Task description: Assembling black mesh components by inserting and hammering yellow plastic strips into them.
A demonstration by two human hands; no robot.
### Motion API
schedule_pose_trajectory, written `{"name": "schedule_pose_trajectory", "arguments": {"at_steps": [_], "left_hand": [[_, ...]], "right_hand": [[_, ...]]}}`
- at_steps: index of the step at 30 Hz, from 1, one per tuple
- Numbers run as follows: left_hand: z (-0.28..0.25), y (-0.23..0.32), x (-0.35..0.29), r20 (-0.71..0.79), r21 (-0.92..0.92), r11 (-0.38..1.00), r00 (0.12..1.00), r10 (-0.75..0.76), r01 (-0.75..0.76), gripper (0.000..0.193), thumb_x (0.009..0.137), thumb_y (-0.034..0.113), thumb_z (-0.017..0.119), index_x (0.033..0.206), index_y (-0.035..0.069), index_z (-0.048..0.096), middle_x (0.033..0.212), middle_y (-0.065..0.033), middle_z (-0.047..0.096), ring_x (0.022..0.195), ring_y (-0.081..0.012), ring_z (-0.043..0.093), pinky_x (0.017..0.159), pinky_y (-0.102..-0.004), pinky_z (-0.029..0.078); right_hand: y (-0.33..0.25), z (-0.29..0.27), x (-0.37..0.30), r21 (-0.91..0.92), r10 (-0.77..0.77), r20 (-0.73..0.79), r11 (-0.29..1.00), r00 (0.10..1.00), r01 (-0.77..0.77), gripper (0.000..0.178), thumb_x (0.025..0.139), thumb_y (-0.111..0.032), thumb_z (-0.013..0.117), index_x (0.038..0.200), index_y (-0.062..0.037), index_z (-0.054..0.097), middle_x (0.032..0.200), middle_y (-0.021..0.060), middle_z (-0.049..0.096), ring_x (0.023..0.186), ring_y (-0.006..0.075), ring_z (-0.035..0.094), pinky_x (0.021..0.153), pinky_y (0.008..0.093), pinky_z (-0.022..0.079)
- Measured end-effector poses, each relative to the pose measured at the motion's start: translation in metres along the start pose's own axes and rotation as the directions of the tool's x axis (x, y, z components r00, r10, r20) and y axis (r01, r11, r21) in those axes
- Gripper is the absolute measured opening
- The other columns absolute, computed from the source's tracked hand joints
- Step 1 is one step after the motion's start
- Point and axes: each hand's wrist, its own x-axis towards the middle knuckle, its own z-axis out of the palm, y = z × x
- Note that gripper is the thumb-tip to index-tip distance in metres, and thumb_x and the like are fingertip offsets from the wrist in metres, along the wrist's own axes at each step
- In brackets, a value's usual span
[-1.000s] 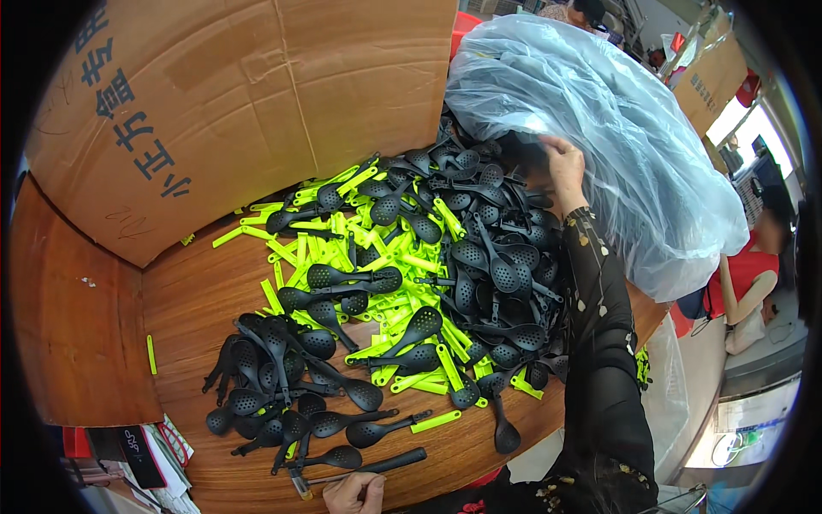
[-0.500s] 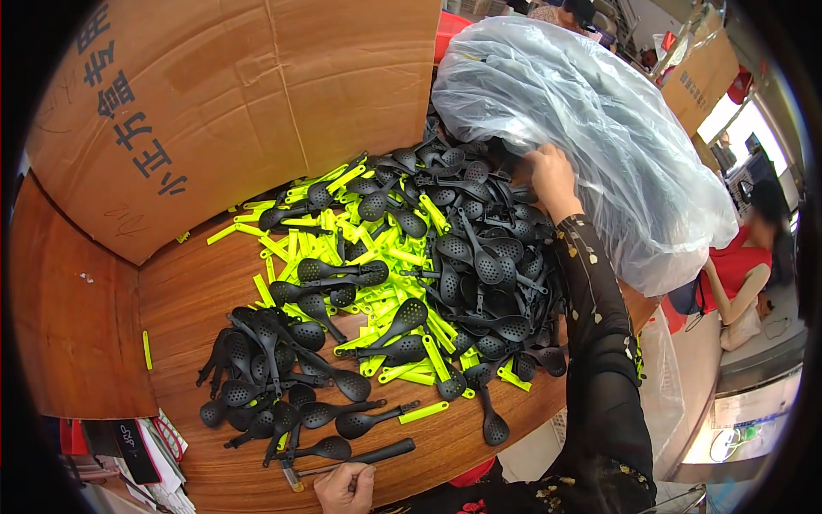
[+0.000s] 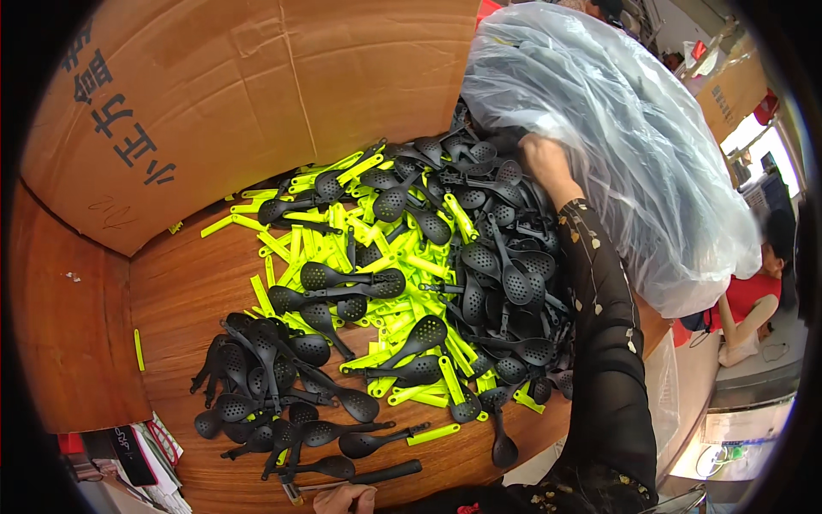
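My right hand [image 3: 548, 164] reaches to the mouth of a big clear plastic bag [image 3: 612, 154], its fingers curled where the plastic meets a heap of black slotted spoons [image 3: 514, 278]. What those fingers grip is hidden. At the near edge my left hand [image 3: 344, 499] is closed, partly cut off by the frame, and I cannot make out what it holds. Just beyond it lies a black-handled tool [image 3: 385, 473]. Bright yellow-green handles [image 3: 377, 244] lie mixed among the spoons. A smaller pile of black spoons [image 3: 265, 360] is at the left.
A tall cardboard box [image 3: 257, 86] stands behind the wooden table [image 3: 171, 291], which has a raised wooden side [image 3: 64, 325] at left. One loose green handle [image 3: 139, 349] lies apart. Papers [image 3: 154, 458] are stacked at lower left. Another person in red [image 3: 753, 304] sits at far right.
The view has shifted, so the pile sits slightly lower and further right. My right hand stays by the bag's mouth with its fingers more curled; my left hand is nearer the lower edge.
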Motion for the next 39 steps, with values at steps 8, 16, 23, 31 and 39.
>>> {"name": "schedule_pose_trajectory", "arguments": {"at_steps": [8, 16, 23, 31, 39], "left_hand": [[-0.015, -0.031, -0.077, 0.329, -0.318, 0.680, 0.750, -0.575, 0.661, 0.018, 0.109, 0.008, 0.061, 0.110, 0.000, 0.077, 0.091, -0.0091, 0.076, 0.071, -0.0193, 0.069, 0.065, -0.0273, 0.053], [-0.018, 0.030, 0.027, 0.094, 0.080, 0.976, 0.973, -0.209, 0.202, 0.034, 0.116, 0.027, 0.047, 0.126, 0.005, 0.071, 0.094, -0.0073, 0.075, 0.066, -0.0192, 0.067, 0.060, -0.0339, 0.054], [0.003, -0.021, -0.037, 0.186, 0.429, 0.903, 0.976, -0.114, 0.024, 0.034, 0.108, 0.025, 0.065, 0.140, 0.013, 0.067, 0.124, -0.0128, 0.074, 0.100, -0.0282, 0.075, 0.082, -0.0383, 0.060], [0.004, 0.059, 0.056, -0.105, 0.011, 0.906, 0.901, -0.421, 0.424, 0.013, 0.096, 0.009, 0.078, 0.088, 0.001, 0.073, 0.063, -0.0059, 0.063, 0.053, -0.0116, 0.058, 0.052, -0.0282, 0.045], [0.008, 0.061, 0.057, -0.128, -0.023, 0.910, 0.902, -0.413, 0.413, 0.015, 0.099, 0.010, 0.077, 0.088, 0.000, 0.072, 0.064, -0.0052, 0.063, 0.055, -0.0106, 0.058, 0.054, -0.0275, 0.046]], "right_hand": [[0.009, 0.020, 0.034, -0.093, -0.020, -0.030, 0.995, 0.999, 0.017, 0.040, 0.109, -0.035, 0.051, 0.131, -0.0052, 0.067, 0.126, 0.0264, 0.071, 0.116, 0.0469, 0.067, 0.102, 0.0522, 0.052], [-0.008, 0.038, 0.054, -0.206, 0.230, 0.265, 0.962, 0.936, -0.178, 0.069, 0.105, -0.055, 0.042, 0.164, -0.0186, 0.046, 0.172, 0.0145, 0.039, 0.159, 0.0379, 0.031, 0.132, 0.0488, 0.021], [-0.015, -0.018, 0.015, -0.094, -0.109, 0.542, 0.977, 0.833, 0.189, 0.052, 0.114, -0.037, 0.036, 0.147, -0.0043, 0.059, 0.152, 0.0209, 0.060, 0.141, 0.0382, 0.056, 0.122, 0.0416, 0.041], [-0.068, -0.029, -0.041, 0.357, -0.200, 0.245, 0.929, 0.949, 0.104, 0.045, 0.112, -0.036, 0.040, 0.131, -0.0022, 0.064, 0.130, 0.0296, 0.067, 0.127, 0.0446, 0.061, 0.105, 0.0490, 0.048], [-0.129, -0.076, -0.072, 0.458, -0.199, 0.327, 0.888, 0.924, 0.029, 0.044, 0.110, -0.037, 0.055, 0.143, -0.0103, 0.066, 0.143, 0.0220, 0.067, 0.133, 0.0372, 0.063, 0.112, 0.0399, 0.049]]}}
